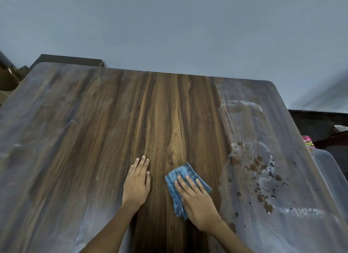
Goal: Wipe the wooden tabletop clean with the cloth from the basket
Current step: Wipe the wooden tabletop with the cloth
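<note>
A wooden tabletop (169, 111) fills the view, dark brown grain down its middle, with pale dusty film on its left and right parts. My right hand (195, 200) lies flat on a folded blue cloth (181, 174), pressing it onto the wood near the front centre. My left hand (137, 183) rests flat on the bare wood just left of the cloth, fingers together, holding nothing. Wet smears and brown droplets (261, 170) spread over the right part of the tabletop, right of the cloth.
A white perforated basket (331, 170) shows at the right edge beside the table, with a pink packet (307, 144) behind it. Dark furniture (67, 59) stands beyond the far left corner. A grey wall rises behind the table.
</note>
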A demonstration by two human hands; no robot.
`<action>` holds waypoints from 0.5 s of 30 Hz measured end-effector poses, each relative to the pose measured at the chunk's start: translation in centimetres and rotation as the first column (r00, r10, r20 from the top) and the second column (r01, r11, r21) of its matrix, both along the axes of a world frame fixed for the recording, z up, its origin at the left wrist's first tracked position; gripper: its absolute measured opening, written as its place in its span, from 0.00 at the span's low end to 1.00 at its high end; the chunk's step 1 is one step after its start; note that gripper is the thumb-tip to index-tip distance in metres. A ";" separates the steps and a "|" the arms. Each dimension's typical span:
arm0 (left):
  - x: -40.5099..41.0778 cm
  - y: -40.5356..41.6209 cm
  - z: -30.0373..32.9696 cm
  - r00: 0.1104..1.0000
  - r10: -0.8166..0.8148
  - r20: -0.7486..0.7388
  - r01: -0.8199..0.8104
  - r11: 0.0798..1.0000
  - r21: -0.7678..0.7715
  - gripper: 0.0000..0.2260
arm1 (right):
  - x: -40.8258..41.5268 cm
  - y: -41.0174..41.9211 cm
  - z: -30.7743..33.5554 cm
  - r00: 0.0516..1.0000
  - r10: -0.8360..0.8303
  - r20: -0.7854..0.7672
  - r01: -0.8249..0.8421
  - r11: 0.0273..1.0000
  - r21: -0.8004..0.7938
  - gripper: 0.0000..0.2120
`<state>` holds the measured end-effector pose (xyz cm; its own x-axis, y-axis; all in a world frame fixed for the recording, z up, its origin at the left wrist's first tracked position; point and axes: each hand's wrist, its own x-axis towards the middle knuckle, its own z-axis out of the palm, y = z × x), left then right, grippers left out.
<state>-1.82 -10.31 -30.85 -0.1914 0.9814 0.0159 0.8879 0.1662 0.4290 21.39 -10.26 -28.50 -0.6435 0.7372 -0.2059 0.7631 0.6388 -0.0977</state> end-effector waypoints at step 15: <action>0.2 -2.7 0.1 1.000 -0.005 0.002 0.005 1.000 -0.012 0.27 | -4.1 9.3 1.2 0.876 -0.482 -0.023 0.480 0.875 -0.068 0.25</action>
